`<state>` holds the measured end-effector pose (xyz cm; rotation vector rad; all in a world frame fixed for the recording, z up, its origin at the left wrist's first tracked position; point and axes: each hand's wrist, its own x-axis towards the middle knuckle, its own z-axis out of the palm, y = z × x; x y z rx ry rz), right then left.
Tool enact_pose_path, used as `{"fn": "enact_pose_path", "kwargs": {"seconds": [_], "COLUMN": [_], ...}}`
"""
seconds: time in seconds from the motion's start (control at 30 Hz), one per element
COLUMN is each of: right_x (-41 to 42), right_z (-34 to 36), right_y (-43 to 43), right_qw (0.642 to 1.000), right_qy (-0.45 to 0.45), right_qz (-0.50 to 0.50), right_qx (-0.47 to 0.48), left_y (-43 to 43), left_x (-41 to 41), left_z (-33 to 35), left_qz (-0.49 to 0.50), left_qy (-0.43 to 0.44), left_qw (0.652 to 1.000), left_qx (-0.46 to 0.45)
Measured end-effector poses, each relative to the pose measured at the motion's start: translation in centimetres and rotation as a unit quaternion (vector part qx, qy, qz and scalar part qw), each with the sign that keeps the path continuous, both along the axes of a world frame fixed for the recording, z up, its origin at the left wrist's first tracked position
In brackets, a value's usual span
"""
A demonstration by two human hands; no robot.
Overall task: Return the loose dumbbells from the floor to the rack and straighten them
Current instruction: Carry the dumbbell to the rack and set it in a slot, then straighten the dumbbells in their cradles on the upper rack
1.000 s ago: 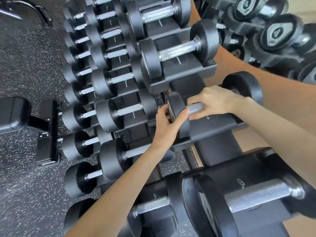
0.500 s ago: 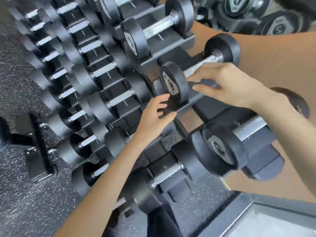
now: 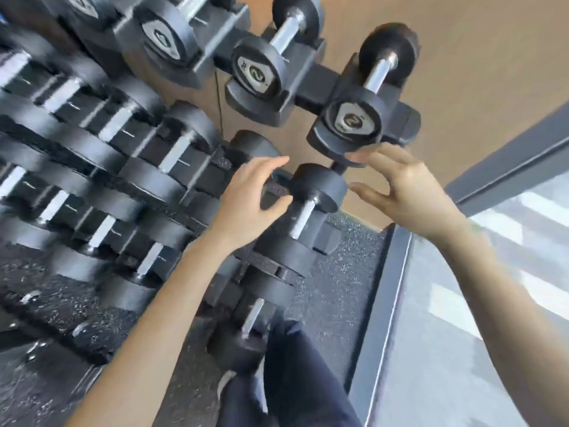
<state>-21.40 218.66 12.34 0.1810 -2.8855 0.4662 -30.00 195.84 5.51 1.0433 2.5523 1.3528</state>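
A black tiered dumbbell rack (image 3: 320, 78) fills the view, loaded with black dumbbells with chrome handles. At its right end, a small dumbbell (image 3: 354, 120) marked 2 rests in the top cradle. Below it lies another small dumbbell (image 3: 318, 186) on the middle tier. My left hand (image 3: 249, 201) hovers open just left of that middle dumbbell, fingers apart, holding nothing. Just under the top dumbbell's cradle my right hand (image 3: 403, 186) is spread open; whether the fingertips touch the cradle is unclear.
Speckled black rubber floor (image 3: 338, 272) lies under the rack. A tan wall (image 3: 477, 72) stands behind it. A dark window frame (image 3: 378, 303) and glass run along the right. My dark trouser leg (image 3: 295, 374) shows at the bottom.
My right hand has let go of the dumbbell handle it gripped. Both hands are now open and off the dumbbells. The view has swung right, toward the rack's end.
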Motion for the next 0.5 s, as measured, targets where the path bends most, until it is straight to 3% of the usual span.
{"fn": "enact_pose_path", "kwargs": {"seconds": [0.17,0.33,0.5], "right_x": [5.5,8.1,9.1], "right_z": [-3.1,-6.2,-7.6], "right_y": [-1.5,-2.1,-2.5], "right_qw": [0.993,0.992,0.993], "right_qy": [0.015,-0.003,-0.034], "right_qz": [-0.083,-0.109,-0.106], "right_qx": [0.079,0.067,0.049], "left_y": [-0.2,0.9,1.3], "left_x": [2.4,4.6,5.6], "left_z": [-0.6,-1.5,-1.9], "left_qz": [-0.027,-0.012,-0.012], "left_qy": [0.086,0.202,0.221], "left_qw": [0.992,0.962,0.944], "left_qx": [-0.088,-0.185,-0.246]}}
